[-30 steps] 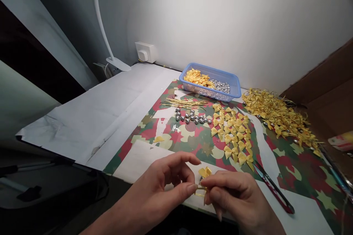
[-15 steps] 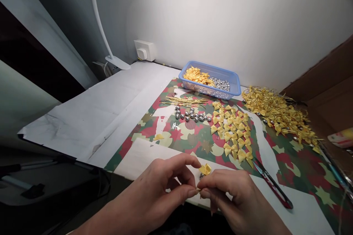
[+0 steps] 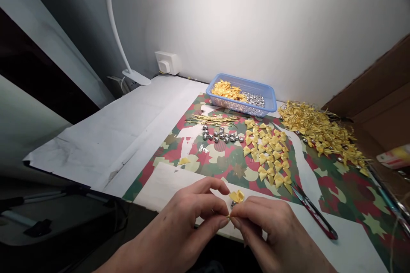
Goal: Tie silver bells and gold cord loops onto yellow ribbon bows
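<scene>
At the table's near edge, my left hand (image 3: 195, 213) and my right hand (image 3: 270, 222) meet, each pinching a thin gold cord (image 3: 228, 217) between thumb and forefinger. Just above the fingertips sits a yellow ribbon bow (image 3: 237, 196), with a small silver bell (image 3: 233, 204) partly hidden beneath it. Most of the cord is covered by my fingers. Beyond my right hand, yellow bows (image 3: 268, 158) lie in rows. Silver bells (image 3: 221, 135) are grouped to their left, below a bunch of loose gold cords (image 3: 214, 120).
Red-handled scissors (image 3: 315, 213) lie right of my right hand. A blue basket (image 3: 272, 101) with bows and bells stands by the wall. Finished-looking corded bows (image 3: 323, 130) are heaped at the right. A white lamp (image 3: 136, 77) stands at the back left.
Both thumbs and forefingers have drawn closer together on the cord, and my left forefinger has curled down toward the thumb. The view has shifted slightly.
</scene>
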Demonstrator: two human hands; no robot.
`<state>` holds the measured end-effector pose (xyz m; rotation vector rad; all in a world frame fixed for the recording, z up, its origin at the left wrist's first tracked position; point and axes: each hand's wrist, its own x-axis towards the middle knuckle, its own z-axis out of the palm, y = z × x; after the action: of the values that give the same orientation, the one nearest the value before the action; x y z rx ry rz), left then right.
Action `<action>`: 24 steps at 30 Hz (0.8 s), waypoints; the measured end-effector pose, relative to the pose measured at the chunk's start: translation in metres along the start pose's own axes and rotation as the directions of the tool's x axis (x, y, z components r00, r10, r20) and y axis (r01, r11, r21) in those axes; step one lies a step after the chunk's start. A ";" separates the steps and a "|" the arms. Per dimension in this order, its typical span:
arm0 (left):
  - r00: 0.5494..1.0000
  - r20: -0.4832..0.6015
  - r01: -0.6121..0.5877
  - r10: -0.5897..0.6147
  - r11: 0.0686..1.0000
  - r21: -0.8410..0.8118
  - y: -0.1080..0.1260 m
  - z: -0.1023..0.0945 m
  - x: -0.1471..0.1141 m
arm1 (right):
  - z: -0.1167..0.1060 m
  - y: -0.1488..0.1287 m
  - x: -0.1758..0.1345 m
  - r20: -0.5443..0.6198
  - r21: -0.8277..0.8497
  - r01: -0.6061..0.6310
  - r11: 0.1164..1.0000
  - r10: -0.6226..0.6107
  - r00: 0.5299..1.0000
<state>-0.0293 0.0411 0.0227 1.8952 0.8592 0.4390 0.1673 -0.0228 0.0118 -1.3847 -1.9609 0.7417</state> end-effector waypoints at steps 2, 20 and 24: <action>1.000 0.012 -0.001 0.001 1.000 -0.016 0.001 -0.001 0.002 | 0.001 0.001 0.000 -0.004 -0.001 0.005 1.000 -0.005 1.000; 0.979 0.155 0.185 -0.130 0.884 -0.429 0.006 -0.008 0.003 | 0.021 0.011 -0.015 -0.053 0.599 -0.212 0.772 0.303 0.952; 0.980 0.153 0.178 -0.127 0.904 -0.389 0.008 -0.008 0.003 | 0.021 0.009 -0.013 -0.164 0.556 -0.142 0.819 0.276 0.947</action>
<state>-0.0293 0.0461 0.0331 1.4486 0.7612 0.3641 0.1606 -0.0344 -0.0111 -1.2709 -1.2808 1.0774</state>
